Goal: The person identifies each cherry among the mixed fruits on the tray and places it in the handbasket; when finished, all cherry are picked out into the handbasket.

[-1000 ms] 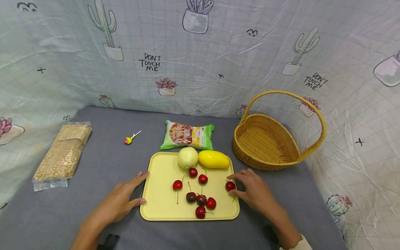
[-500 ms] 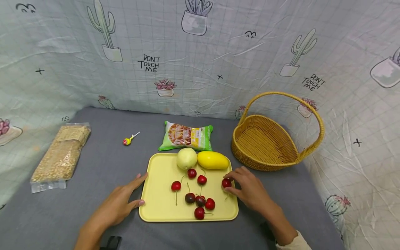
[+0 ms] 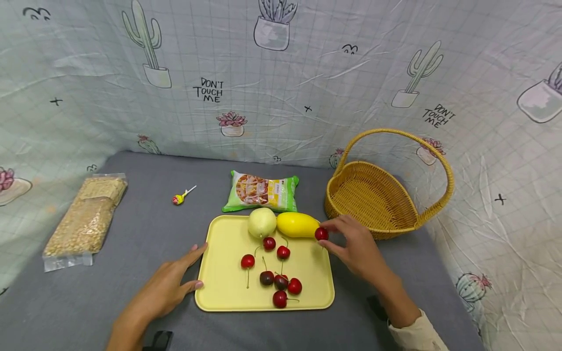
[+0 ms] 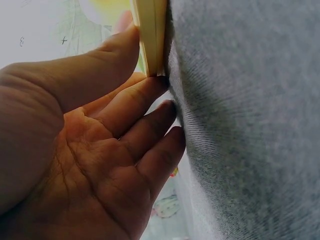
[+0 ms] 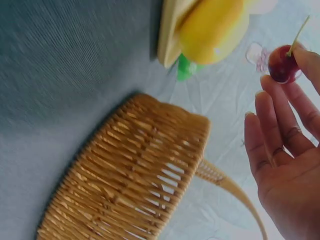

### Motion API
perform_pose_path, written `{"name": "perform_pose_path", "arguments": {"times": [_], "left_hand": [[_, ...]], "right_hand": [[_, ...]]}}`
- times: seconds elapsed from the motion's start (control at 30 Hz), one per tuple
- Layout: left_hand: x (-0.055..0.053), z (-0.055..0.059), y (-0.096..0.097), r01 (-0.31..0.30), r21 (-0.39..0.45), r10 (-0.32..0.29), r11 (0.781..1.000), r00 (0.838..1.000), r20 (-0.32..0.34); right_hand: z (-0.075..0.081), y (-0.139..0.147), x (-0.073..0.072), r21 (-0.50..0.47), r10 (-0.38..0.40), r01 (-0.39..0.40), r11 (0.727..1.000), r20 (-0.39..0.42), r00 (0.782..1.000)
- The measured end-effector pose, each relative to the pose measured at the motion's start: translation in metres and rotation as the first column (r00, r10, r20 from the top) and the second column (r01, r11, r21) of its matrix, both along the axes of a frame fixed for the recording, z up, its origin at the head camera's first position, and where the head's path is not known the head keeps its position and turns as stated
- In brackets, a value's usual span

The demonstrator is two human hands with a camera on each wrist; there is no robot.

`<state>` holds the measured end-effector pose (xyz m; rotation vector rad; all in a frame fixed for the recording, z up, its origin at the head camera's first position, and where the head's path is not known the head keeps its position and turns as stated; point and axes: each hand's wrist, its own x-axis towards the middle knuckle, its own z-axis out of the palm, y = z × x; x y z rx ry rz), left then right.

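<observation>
Cherry (image 3: 321, 234), glossy and round, is pinched in our right hand (image 3: 360, 251) above the smooth yellow tray (image 3: 219, 292), near the woven wicker basket (image 3: 373, 195); our left hand (image 3: 163, 285), thumb and fingers apart, touches the tray's rim.

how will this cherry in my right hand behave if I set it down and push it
The cherry looks nearly round, so it would probably roll, though its protruding stem might make it veer. Being shiny, it may also feel slippery.
</observation>
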<state>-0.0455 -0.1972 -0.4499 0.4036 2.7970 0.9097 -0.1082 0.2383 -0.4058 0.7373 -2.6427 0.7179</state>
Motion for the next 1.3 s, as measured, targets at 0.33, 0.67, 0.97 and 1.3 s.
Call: {"name": "perform_pose_path", "arguments": {"times": [0.33, 0.67, 0.97, 1.3], "left_hand": [[0.0, 0.001, 0.0, -0.002, -0.005, 0.002, 1.0, 1.0, 0.014], [0.001, 0.001, 0.001, -0.008, 0.009, 0.008, 1.0, 1.0, -0.008], [0.001, 0.001, 0.001, -0.007, 0.005, 0.007, 1.0, 1.0, 0.006], [0.0, 0.001, 0.001, -0.005, 0.004, 0.005, 1.0, 1.0, 0.009]], "right_hand": [[0.014, 0.017, -0.028, -0.125, -0.121, 0.119, 0.985, -0.012, 0.993], [0.014, 0.028, -0.062, -0.231, -0.25, 0.237, 0.944, -0.025, 0.968], [0.01, 0.037, -0.086, -0.244, -0.298, 0.308, 0.919, 0.081, 0.951], [0.005, 0.044, -0.109, -0.185, -0.317, 0.348, 0.919, 0.177, 0.932]]}}
